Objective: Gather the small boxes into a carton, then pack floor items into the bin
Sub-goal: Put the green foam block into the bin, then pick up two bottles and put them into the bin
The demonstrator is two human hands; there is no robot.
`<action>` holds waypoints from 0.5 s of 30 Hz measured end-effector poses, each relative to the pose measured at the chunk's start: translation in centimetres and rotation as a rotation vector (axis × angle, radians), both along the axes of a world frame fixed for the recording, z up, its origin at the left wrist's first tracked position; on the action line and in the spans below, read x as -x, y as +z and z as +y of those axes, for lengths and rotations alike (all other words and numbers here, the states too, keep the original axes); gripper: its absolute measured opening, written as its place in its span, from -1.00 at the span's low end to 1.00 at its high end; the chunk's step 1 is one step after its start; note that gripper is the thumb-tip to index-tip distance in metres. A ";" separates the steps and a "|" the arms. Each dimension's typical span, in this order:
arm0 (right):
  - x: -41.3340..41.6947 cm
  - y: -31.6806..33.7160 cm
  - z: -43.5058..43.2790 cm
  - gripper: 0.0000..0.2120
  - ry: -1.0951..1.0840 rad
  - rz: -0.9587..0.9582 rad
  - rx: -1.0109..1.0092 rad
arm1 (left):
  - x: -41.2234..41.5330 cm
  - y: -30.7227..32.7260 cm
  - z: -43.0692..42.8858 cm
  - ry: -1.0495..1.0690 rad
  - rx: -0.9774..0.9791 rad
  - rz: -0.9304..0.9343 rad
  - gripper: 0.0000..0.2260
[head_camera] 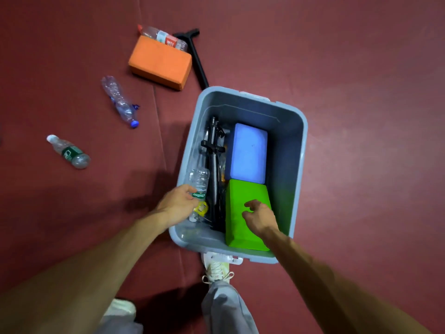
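From the head view I judge the second step is in hand, packing floor items into the bin (299, 145); I see no carton or small boxes in frame. The grey bin sits on the red floor (361, 68) in front of my shoe (216, 268). Inside it lie a blue block (249, 153) and, touching it on the near side, a green block (243, 189), with a black folded stand (214, 153) along the left wall.

My left hand (179, 206) is closed around a clear bottle (199, 179), holding it near the green label, just over the bin's left near corner. A yellow item below the bottle is too blurred for me to name, possibly a second bottle's label. My right hand (258, 216) hovers over the green block with fingers loosely spread, gripping nothing; whether it touches the block I cannot tell.

Outside the bin I count 5 things left: an orange block (159, 61), a red-labelled bottle (161, 37) leaning on it, a black T-handled bar (195, 56), a crushed blue-capped bottle (118, 100) and a green-labelled bottle (69, 151).

The next move calls for easing the held bottle into the gap beside the stand, letting go, then reaching left for the nearest bottles
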State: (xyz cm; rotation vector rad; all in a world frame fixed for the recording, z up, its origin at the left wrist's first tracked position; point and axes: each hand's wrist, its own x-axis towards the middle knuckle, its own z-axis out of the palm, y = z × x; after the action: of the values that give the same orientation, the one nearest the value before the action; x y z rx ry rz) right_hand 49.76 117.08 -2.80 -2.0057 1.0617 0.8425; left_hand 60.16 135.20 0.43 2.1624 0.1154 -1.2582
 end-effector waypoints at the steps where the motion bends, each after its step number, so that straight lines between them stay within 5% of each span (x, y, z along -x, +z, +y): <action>1: -1.2 0.7 1.4 -0.64 0.019 -0.020 0.009 | -0.8 0.6 1.8 0.015 0.008 -0.025 -0.69; 15: -19.5 7.3 32.1 -0.68 0.051 -0.222 -0.189 | -11.6 7.7 38.4 0.462 0.061 -0.119 -0.90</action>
State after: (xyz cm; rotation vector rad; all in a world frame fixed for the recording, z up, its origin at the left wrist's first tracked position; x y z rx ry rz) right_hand 69.28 149.16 4.49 -1.9206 0.7796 0.6997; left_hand 71.78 173.59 8.12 1.9988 0.4895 -0.8562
